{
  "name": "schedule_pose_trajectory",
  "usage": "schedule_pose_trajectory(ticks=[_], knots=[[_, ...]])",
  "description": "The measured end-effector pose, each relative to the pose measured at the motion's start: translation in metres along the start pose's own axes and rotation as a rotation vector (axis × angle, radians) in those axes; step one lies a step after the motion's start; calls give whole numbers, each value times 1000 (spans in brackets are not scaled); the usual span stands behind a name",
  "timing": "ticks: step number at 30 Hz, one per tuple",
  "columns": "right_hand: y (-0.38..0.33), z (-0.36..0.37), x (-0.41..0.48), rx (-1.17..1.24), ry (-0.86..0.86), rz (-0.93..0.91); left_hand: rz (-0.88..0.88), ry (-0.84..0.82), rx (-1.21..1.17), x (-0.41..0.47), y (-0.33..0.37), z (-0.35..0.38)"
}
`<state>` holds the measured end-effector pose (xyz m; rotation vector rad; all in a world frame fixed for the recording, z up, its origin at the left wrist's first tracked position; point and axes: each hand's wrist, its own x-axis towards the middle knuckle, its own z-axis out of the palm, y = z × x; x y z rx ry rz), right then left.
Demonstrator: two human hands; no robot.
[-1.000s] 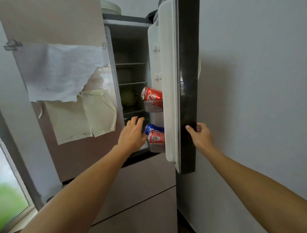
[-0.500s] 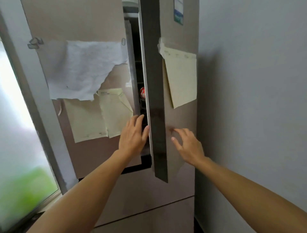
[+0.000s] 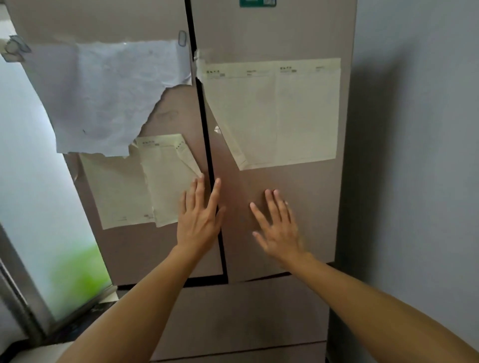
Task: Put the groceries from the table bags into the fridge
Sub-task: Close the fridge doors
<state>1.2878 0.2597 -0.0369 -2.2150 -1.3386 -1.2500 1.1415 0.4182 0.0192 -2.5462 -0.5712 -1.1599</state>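
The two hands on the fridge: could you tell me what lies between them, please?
In the head view, the dark seam between the doors and bare right door lie between left hand and right hand.

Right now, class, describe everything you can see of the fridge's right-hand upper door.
The right-hand upper door is a flat, matte, brownish-pink panel, shut flush beside the left door, with a thin dark seam between them. A wide pale-yellow printed sheet is stuck across it, peeling at its lower left, and a green sticker sits at the top edge. The right hand lies flat and open on it; the left hand spans the seam.
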Motion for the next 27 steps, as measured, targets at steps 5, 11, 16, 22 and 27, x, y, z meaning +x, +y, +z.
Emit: schedule_pose_trajectory(ticks=[5, 11, 16, 22, 27], knots=[[9, 27, 5, -30, 10, -70, 17, 66, 46, 5, -6, 27], [21, 49, 10, -105, 3, -119, 20, 119, 92, 8, -11, 62], [18, 45, 11, -109, -23, -98, 61, 204, 80, 9, -18, 70], [6, -9, 12, 150, -126, -3, 122, 234, 97, 9, -27, 78], [-4, -134, 55, 759, 274, 187, 149, 263, 114, 10, -29, 76]])
